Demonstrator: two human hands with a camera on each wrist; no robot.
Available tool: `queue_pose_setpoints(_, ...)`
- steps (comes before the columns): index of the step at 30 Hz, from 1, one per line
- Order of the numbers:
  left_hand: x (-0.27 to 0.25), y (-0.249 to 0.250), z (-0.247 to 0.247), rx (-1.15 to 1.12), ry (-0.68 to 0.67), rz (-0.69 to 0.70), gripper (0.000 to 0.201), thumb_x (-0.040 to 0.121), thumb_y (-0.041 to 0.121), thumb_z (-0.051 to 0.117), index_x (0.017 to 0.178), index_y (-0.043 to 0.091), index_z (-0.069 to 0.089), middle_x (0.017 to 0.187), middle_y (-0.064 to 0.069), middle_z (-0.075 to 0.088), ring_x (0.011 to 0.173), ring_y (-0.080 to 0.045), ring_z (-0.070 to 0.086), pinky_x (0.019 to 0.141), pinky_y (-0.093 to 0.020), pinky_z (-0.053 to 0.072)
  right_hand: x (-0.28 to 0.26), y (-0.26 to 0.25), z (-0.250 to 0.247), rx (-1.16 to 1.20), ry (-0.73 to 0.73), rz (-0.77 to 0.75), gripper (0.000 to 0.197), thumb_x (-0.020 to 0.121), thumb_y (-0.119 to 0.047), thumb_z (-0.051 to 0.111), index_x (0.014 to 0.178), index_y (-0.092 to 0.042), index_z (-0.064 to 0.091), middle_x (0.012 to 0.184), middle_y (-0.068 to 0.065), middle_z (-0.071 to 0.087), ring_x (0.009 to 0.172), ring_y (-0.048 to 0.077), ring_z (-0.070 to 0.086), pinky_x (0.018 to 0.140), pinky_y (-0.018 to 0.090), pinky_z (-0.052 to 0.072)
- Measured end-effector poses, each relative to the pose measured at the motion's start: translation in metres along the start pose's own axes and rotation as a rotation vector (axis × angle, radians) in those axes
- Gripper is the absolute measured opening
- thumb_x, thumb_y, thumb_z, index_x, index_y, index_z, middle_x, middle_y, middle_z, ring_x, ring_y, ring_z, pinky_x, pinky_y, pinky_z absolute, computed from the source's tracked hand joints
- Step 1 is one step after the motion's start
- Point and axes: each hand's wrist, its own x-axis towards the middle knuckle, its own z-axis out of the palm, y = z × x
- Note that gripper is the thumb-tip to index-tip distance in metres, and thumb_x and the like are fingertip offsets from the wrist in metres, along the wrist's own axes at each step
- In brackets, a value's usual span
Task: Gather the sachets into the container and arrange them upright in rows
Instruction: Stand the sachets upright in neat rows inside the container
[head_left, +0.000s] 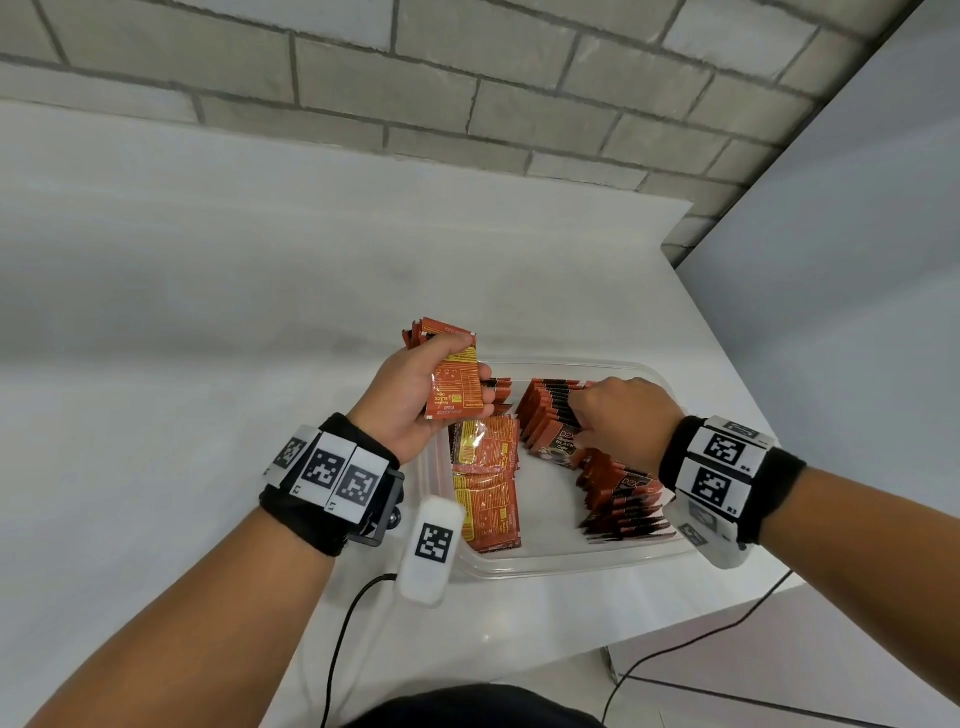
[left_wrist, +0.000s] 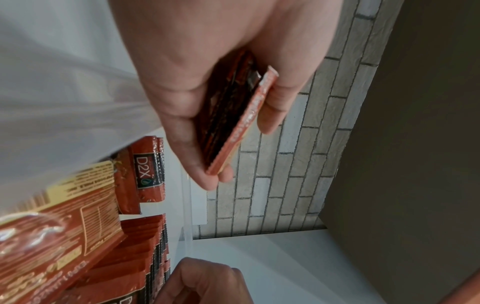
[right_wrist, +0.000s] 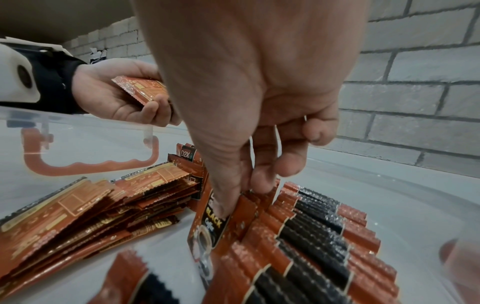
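From the head view, the left hand (head_left: 415, 400) grips a small stack of sachets (head_left: 454, 379) above the far-left corner of the clear container (head_left: 545, 564), thumb across the printed back of the front one. The right hand (head_left: 618, 415) reaches down into a leaning row of sachets (head_left: 550, 415), its fingers curled among their top edges. Below that hand a second row (head_left: 623, 499) leans toward the near wall, and below the left hand loose sachets (head_left: 485, 493) lie flat, backs up. The container sits on a white desk (head_left: 208, 312) near its right edge, with a brick wall (head_left: 467, 78) beyond.

The left wrist view adds the stack (left_wrist: 233, 123) edge-on — several sachets pressed between thumb and fingers (left_wrist: 275, 98). Beneath the hand a sachet reading D2X (left_wrist: 145, 170) stands in the container.

Only the right wrist view shows the actual grasp: thumb (right_wrist: 223, 185) and fingertips pinch one sachet (right_wrist: 215, 222), front marked BLACK, half raised among the row (right_wrist: 311, 226). The sachets are orange-red with a black band and saw-tooth ends. Left of this hand lies the flat pile (right_wrist: 91, 211) — behind it, an orange handle (right_wrist: 85, 164) on the container's wall. The palm hides the far end of the row.
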Motion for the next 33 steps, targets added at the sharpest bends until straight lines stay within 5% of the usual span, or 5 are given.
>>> queue_pose_setpoints(10, -0.005, 0.001, 0.012, 0.035, -0.013, -0.010, 0.012, 0.093, 0.014, 0.048, 0.096, 0.004, 0.056, 0.078, -0.014, 0.063, 0.061, -0.026, 0.065, 0.060, -0.036, 0.057, -0.007, 0.005, -0.001, 0.147, 0.074, 0.046, 0.025, 0.089, -0.041, 0.058, 0.084, -0.016, 0.052, 0.079, -0.001, 0.058, 0.071, 0.020, 0.055, 0.056, 0.028, 0.038)
queue_pose_setpoints(18, -0.013, -0.015, 0.042, 0.129, -0.180, -0.046, 0.016, 0.088, 0.002, 0.056, 0.100, 0.006, 0.065, 0.094, -0.013, 0.071, 0.089, -0.026, 0.068, 0.082, -0.044, 0.055, -0.054, -0.005, -0.026, 1.165, 0.421, 0.103, 0.026, 0.085, -0.038, 0.065, 0.106, -0.025, 0.057, 0.085, -0.008, 0.062, 0.059, 0.000, 0.053, 0.056, 0.013, 0.041)
queue_pose_setpoints(23, -0.017, -0.025, 0.056, 0.182, -0.266, -0.076, 0.025, 0.077, 0.015, 0.065, 0.101, 0.010, 0.067, 0.095, -0.011, 0.071, 0.084, -0.025, 0.069, 0.072, -0.039, 0.057, -0.067, -0.013, -0.015, 1.300, 0.367, 0.036, 0.053, 0.078, -0.024, 0.075, 0.124, -0.031, 0.050, 0.091, 0.005, 0.055, 0.068, 0.012, 0.056, 0.063, 0.022, 0.049)
queue_pose_setpoints(30, -0.015, -0.023, 0.058, 0.184, -0.210, -0.097, 0.037, 0.071, 0.041, 0.064, 0.096, 0.016, 0.067, 0.084, -0.008, 0.066, 0.069, -0.020, 0.063, 0.065, -0.034, 0.058, -0.071, -0.003, -0.012, 1.325, 0.788, 0.082, 0.017, 0.081, -0.011, 0.073, 0.081, -0.017, 0.058, 0.081, 0.006, 0.062, 0.075, 0.024, 0.059, 0.068, 0.037, 0.049)
queue_pose_setpoints(33, -0.015, -0.024, 0.059, 0.099, -0.208, -0.072, 0.029, 0.078, 0.033, 0.065, 0.097, 0.010, 0.068, 0.087, -0.012, 0.067, 0.070, -0.022, 0.065, 0.067, -0.037, 0.059, -0.074, -0.011, -0.007, 1.090, 0.785, -0.027, 0.017, 0.078, -0.017, 0.077, 0.077, -0.019, 0.060, 0.087, -0.001, 0.060, 0.085, 0.017, 0.056, 0.074, 0.025, 0.044)
